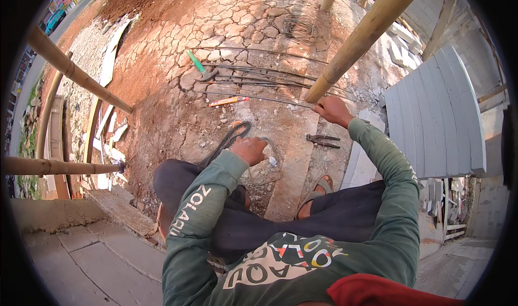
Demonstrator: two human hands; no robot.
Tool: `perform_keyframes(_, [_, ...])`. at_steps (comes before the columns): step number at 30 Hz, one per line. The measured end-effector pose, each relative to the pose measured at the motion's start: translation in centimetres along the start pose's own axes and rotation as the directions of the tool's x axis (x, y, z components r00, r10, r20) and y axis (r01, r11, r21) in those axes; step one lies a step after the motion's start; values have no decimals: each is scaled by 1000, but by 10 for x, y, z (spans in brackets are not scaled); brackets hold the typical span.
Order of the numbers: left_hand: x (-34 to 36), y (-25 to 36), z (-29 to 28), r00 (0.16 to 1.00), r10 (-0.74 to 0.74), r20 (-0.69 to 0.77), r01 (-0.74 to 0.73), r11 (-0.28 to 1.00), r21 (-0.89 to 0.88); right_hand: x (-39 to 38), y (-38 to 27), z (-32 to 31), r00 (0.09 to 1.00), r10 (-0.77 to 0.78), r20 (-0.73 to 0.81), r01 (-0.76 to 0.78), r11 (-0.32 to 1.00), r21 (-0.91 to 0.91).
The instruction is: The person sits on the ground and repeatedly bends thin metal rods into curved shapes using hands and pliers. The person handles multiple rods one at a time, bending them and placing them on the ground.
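Observation:
I am crouching with knees bent over the dirt. My left hand (249, 150) is closed around a folded bundle of dark wire (215, 150), and a thin strand curls out on its right side. Farther right, my right hand (333, 111) pinches the near end of a thin steel rod (259, 98), close to the foot of a bamboo pole (367, 39); its fingertips are partly hidden. More long rods (264, 69) lie beyond. Pincers (324, 140) with dark handles rest below my right hand. A green-handled hammer (196, 62) and an orange-red wrapper (229, 101) lie among the rods.
Bamboo poles (81, 71) slant in from the left. A stack of grey slabs (434, 117) stands at right. One wooden plank (294, 179) lies between my feet and the rods. A wire coil (300, 31) sits at the far side, and a block wall (97, 252) at lower left.

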State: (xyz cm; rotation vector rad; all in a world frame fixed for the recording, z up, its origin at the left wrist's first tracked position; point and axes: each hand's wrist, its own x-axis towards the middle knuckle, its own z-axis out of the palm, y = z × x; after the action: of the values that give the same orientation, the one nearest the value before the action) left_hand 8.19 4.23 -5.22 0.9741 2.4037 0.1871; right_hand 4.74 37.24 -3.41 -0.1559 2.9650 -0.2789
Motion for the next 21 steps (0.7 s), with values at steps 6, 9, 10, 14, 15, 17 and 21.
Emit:
perform_keyframes(6, [48,-11,57,992,73,104,-53,983,-178,-94,45,-44,999,48,24,-46,997,-68])
perform_keyframes(9, [88,-21,124,990,-35,134,101,840,-532,-130,57,-45,999,51,10,-51,999,-17])
perform_keyframes(10, [100,-20,151,980,-109,169,195,716,-670,-139,60,-43,998,54,12,-54,998,-13])
perform_keyframes(14, [118,16,255,834,-551,10,397,587,-706,-163,76,-29,998,54,30,-54,998,-11])
perform_keyframes(15, [119,26,270,780,-626,3,482,598,-640,-169,80,-25,997,63,35,-62,998,-6])
perform_keyframes(17, [118,28,281,868,-496,23,403,676,-617,-176,92,-20,993,98,61,-98,995,1])
perform_keyframes(21, [123,19,272,935,-350,54,310,736,-601,-189,108,-6,987,107,118,-112,993,37])
